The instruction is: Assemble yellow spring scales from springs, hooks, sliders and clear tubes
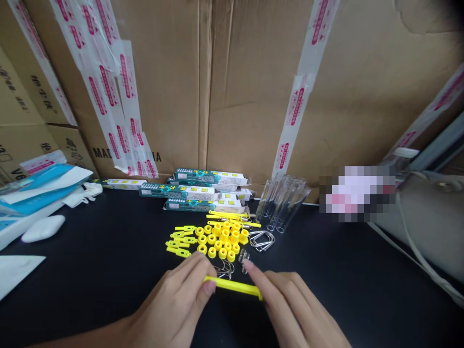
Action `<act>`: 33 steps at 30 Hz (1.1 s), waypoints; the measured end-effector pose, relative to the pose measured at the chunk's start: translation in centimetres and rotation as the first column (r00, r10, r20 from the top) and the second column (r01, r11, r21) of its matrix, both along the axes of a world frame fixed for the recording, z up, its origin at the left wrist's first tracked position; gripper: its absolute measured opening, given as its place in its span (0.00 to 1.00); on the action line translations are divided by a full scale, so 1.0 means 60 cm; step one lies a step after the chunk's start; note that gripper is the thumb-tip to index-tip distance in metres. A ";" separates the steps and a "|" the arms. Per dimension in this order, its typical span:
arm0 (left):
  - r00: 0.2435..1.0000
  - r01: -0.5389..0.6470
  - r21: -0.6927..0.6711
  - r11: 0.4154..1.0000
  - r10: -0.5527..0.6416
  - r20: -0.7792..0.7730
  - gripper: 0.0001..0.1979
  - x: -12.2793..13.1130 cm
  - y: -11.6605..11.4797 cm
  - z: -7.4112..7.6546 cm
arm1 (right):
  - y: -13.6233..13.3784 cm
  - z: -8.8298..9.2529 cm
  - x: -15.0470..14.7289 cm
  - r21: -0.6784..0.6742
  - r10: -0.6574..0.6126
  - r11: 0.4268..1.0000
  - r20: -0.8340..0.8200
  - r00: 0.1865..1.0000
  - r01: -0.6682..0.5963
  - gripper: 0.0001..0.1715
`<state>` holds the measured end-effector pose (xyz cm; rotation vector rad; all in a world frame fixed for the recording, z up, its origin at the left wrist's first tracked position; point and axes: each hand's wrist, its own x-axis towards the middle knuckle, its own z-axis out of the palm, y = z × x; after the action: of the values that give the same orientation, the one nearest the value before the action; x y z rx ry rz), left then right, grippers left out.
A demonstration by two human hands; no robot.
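A thin yellow plastic rod [237, 286] lies across the front, its left end pinched between the thumb and fingers of my left hand [186, 290]. Its right end meets the side of my right hand [286, 299]. That hand's index finger is stretched out, its tip at a small pile of metal coil springs [244, 256]; the thumb is hidden. Wire hooks [225, 268] lie just behind the rod, partly covered by my left hand. Farther back are several yellow rings and caps [217, 241], and flat yellow pieces with slots [183, 240] to their left.
Printed narrow boxes [195, 191] are stacked behind the parts. Clear plastic tubes [282, 205] and bent metal loops [262, 240] lie right of them. A white rounded case [43, 228] and blue-white packets [47, 181] are at left; large cartons [246, 96] wall the back. A cable [409, 232] runs right.
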<state>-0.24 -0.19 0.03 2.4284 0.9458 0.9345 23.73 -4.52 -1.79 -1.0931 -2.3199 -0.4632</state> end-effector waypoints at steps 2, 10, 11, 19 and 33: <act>0.999 -0.031 -0.068 0.997 0.034 0.034 0.13 -0.003 0.003 -0.009 | 0.009 -0.002 0.004 -0.090 0.001 0.996 -0.121 0.993 -0.012 0.25; 0.984 -0.151 -0.118 0.981 0.161 0.073 0.13 0.000 0.013 -0.014 | 0.028 -0.009 -0.005 -0.334 -0.020 0.935 -0.379 0.925 -0.117 0.12; 0.984 -0.160 -0.120 0.980 0.168 0.062 0.13 0.001 0.014 -0.012 | 0.027 -0.007 -0.006 -0.333 -0.004 0.933 -0.389 0.921 -0.136 0.12; 0.995 -0.091 -0.093 0.991 0.086 -0.051 0.15 0.002 0.012 -0.019 | 0.034 0.000 -0.010 -0.312 -0.022 0.938 -0.488 0.872 -0.150 0.10; 0.987 0.017 0.205 0.979 0.016 -0.160 0.11 0.001 0.008 -0.005 | 0.033 -0.009 -0.008 -0.338 -0.009 0.916 -0.553 0.833 -0.215 0.13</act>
<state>-0.17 0.27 -0.25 2.7130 0.9437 0.8852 23.23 -2.53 -2.32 -1.0833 -1.9673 0.3449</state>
